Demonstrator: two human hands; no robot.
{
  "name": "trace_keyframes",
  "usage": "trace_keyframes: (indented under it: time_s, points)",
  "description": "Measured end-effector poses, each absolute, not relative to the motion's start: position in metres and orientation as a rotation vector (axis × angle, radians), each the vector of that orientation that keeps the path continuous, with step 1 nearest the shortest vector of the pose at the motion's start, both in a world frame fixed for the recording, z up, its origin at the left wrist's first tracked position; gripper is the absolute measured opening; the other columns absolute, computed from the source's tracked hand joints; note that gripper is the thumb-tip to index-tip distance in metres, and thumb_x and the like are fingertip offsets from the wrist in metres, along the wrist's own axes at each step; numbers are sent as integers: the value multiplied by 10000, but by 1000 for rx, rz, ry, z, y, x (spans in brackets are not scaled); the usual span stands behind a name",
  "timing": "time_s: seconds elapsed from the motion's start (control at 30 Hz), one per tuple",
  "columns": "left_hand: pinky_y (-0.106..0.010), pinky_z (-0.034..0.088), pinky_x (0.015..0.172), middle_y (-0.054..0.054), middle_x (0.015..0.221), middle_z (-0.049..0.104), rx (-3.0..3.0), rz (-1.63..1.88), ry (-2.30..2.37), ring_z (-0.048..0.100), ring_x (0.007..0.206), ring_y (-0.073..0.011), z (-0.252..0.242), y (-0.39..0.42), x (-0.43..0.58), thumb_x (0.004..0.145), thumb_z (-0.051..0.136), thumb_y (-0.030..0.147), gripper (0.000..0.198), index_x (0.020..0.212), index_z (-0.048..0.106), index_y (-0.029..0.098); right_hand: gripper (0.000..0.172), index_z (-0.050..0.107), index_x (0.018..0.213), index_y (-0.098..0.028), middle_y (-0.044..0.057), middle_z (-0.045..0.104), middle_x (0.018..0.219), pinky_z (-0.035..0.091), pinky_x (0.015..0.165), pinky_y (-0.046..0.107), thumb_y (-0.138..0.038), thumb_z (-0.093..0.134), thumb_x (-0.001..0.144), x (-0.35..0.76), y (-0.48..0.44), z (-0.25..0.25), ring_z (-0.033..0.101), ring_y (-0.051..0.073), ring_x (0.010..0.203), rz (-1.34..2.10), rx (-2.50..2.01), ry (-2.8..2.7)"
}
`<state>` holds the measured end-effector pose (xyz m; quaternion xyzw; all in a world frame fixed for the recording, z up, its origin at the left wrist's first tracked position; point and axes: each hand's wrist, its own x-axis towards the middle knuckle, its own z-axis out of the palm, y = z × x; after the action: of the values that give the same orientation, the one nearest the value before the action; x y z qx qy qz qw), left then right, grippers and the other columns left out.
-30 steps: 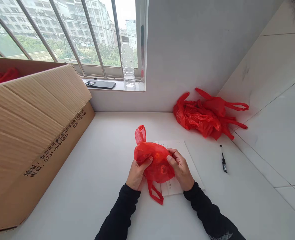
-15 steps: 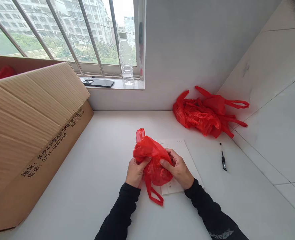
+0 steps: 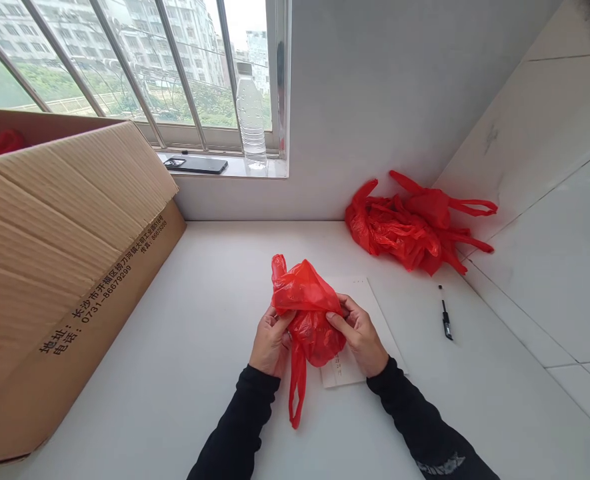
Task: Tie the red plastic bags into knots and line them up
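A crumpled red plastic bag [image 3: 309, 308] is held between both hands just above the white table [image 3: 199, 347]. My left hand [image 3: 269, 343] pinches its left side with closed fingers. My right hand [image 3: 359, 337] grips its right side, thumb pressed on top. One handle loop hangs down toward me between my wrists, and another sticks up at the bag's top left. Under the bag and my right hand lies a white sheet of paper [image 3: 369, 313] with some writing.
A heap of red plastic bags [image 3: 409, 227] lies at the back right corner. A black pen [image 3: 445, 319] rests right of the paper. A large cardboard box [image 3: 59, 260] fills the left side. On the windowsill stand a water bottle [image 3: 252, 120] and a phone [image 3: 197, 165].
Both hands have worked the bag, bunching it tighter and higher. The lower handle loop has dropped and now hangs straight down toward me.
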<state>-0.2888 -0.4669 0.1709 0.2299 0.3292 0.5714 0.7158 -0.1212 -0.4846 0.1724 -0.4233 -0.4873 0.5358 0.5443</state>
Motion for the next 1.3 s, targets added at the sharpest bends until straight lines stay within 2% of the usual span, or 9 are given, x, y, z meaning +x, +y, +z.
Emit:
trace_keyframes:
  time_s: [0.1, 0.23, 0.47, 0.67, 0.8, 0.97, 1.13, 1.23, 1.3]
  points:
    - [-364, 552, 859, -60, 1003, 744, 600, 1203, 684, 719, 937, -245, 177, -471, -288, 756, 809, 332, 494, 1203, 618, 246, 353, 602, 1197, -239, 72, 692, 1150, 541, 921, 377, -422, 665, 901, -122, -485, 173, 660, 243, 1042, 1260, -998, -1128]
    - [-395, 553, 869, -75, 988, 748, 692, 1155, 703, 724, 933, -262, 180, -472, -289, 686, 865, 265, 626, 1234, 564, 237, 403, 554, 1261, -255, 69, 691, 1110, 538, 948, 413, -436, 652, 914, -119, -483, 171, 661, 241, 1049, 1256, -1005, -1078]
    - [-374, 557, 903, -88, 1092, 741, 588, 1324, 764, 717, 1010, -261, 168, -462, -294, 706, 859, 279, 604, 1235, 574, 219, 629, 474, 1364, -292, 73, 586, 1234, 558, 916, 385, -414, 760, 817, -124, -487, 170, 625, 226, 1077, 1087, -1163, -1284]
    - [-367, 569, 859, -59, 1035, 739, 579, 1275, 782, 728, 937, -249, 167, -464, -292, 717, 846, 305, 541, 1191, 602, 214, 368, 572, 1123, -246, 53, 667, 1038, 556, 826, 360, -423, 731, 842, -126, -490, 168, 656, 212, 895, 944, -1267, -1369]
    - [-382, 551, 890, -77, 1057, 739, 640, 1171, 719, 720, 954, -253, 170, -466, -291, 692, 856, 253, 599, 1222, 578, 217, 333, 545, 1017, -239, 41, 684, 933, 553, 743, 330, -466, 720, 848, -123, -486, 165, 661, 204, 809, 961, -1258, -1271]
    - [-387, 534, 919, -79, 1045, 741, 706, 1183, 722, 716, 948, -241, 169, -465, -292, 635, 878, 181, 697, 1243, 539, 217, 356, 529, 1073, -233, 56, 724, 929, 545, 690, 311, -498, 674, 883, -123, -485, 167, 678, 208, 791, 999, -1224, -1233]
    - [-376, 545, 894, -68, 1003, 747, 691, 1227, 743, 724, 925, -233, 172, -467, -290, 634, 882, 191, 663, 1196, 529, 217, 367, 516, 1113, -230, 59, 734, 910, 550, 643, 302, -523, 617, 916, -125, -488, 170, 682, 204, 759, 1060, -1207, -1205]
    - [-375, 552, 879, -62, 966, 753, 676, 1238, 756, 728, 915, -239, 175, -468, -288, 618, 893, 209, 689, 1206, 535, 215, 376, 538, 1158, -230, 64, 732, 952, 570, 662, 317, -525, 588, 931, -125, -488, 171, 690, 217, 807, 1069, -1200, -1218]
    - [-366, 555, 865, -62, 966, 752, 670, 1246, 762, 727, 888, -227, 175, -468, -289, 616, 890, 206, 704, 1226, 537, 212, 368, 576, 1197, -237, 68, 725, 1037, 581, 746, 340, -504, 570, 944, -124, -488, 171, 688, 223, 882, 1022, -1199, -1259]
